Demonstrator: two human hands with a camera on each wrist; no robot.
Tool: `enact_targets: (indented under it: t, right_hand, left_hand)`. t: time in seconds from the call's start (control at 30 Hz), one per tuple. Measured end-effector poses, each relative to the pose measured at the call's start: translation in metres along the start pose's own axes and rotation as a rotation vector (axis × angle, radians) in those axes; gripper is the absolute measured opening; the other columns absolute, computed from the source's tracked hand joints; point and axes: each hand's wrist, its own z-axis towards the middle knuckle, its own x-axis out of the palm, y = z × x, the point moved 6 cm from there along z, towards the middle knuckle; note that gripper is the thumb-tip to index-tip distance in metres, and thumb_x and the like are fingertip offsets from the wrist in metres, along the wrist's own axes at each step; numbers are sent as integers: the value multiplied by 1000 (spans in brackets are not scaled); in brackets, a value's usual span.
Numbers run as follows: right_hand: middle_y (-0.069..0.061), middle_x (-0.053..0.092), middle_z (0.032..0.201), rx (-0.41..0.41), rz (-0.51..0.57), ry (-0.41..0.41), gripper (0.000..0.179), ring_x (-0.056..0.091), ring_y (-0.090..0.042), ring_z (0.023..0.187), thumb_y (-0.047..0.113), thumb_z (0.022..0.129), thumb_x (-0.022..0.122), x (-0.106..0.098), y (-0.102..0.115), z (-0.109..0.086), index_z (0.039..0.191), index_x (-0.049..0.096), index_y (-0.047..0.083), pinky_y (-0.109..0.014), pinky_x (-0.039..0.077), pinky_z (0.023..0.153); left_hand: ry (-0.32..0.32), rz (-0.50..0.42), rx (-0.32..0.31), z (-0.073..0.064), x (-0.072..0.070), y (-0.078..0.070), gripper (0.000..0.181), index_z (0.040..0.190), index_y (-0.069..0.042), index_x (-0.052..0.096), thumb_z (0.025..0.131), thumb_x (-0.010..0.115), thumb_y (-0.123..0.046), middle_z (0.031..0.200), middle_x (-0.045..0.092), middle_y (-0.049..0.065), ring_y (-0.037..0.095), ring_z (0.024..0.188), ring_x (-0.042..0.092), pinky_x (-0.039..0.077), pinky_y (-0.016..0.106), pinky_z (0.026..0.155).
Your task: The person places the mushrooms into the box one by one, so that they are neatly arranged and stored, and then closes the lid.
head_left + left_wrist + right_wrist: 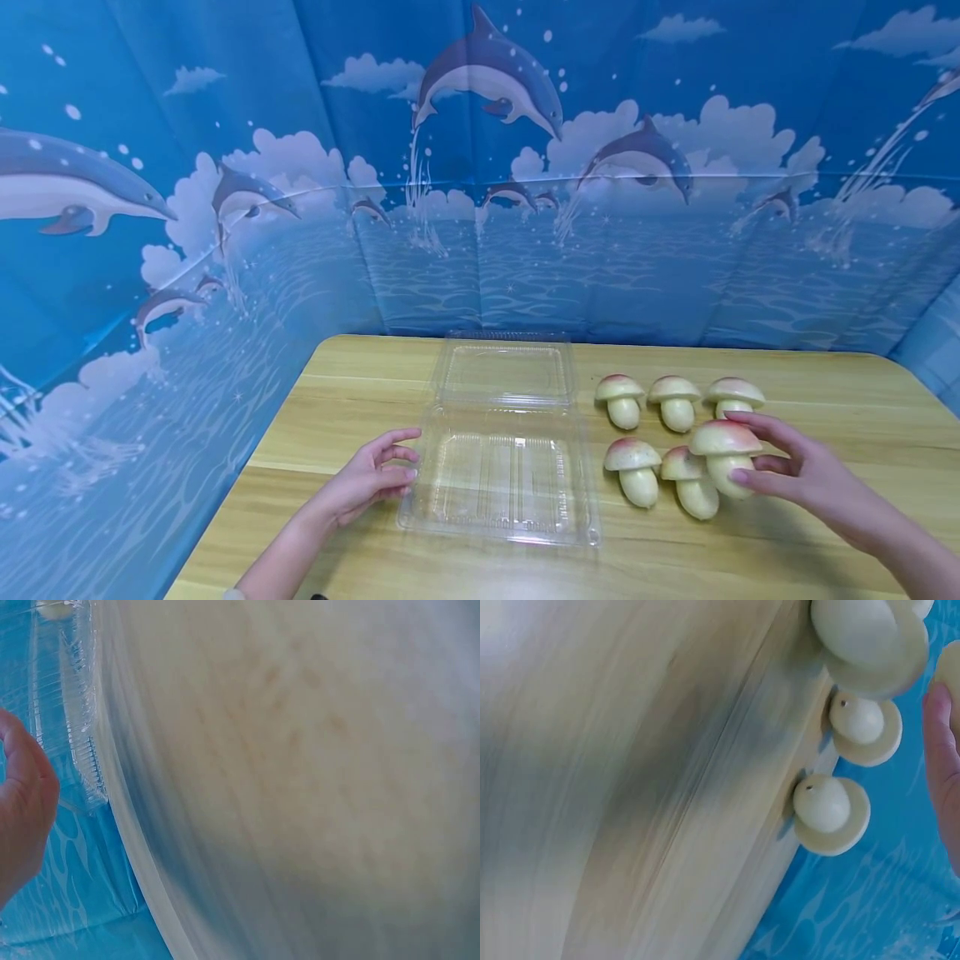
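My right hand [798, 471] grips a toy mushroom [726, 442] with a pale stem and a pinkish cap, thumb on one side and fingers on the other. In the right wrist view, only part of that hand [943, 757] shows at the right edge. Beside the left edge of a clear plastic clamshell box [427, 521], my left hand [367, 475] has its fingers loosely bent; whether they touch the rim I cannot tell. The box lies open, its lid [502, 400] folded back toward the wall. In the left wrist view, the left hand [24, 802] is partly cut off.
More toy mushrooms stand right of the box: a back row with one at left [622, 402], one in the middle [675, 402] and one at right [735, 393], and two nearer [636, 471], the second leaning close to the held one. A dolphin-print curtain [525, 258] borders the wooden table [360, 375].
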Motion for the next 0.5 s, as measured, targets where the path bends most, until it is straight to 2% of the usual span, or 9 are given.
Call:
enact_targets:
  t: [0.23,0.5]
  right_hand:
    - [27,35,128,-61,61,55,56,56,-7,97,5,95,51,13,12,1,142,33,27,-33,53,71]
    - [25,38,130,-102,92,98,60,57,-11,99,2,93,52,31,28,3,145,29,22,-33,53,72]
  left_hand:
    - [2,-2,2,0,0,-1,68,143,4,24,86,60,1,112,46,17,12,82,57,52,22,70]
    - [7,-1,5,0,0,-1,67,143,4,24,86,60,1,112,46,16,12,82,57,52,22,70]
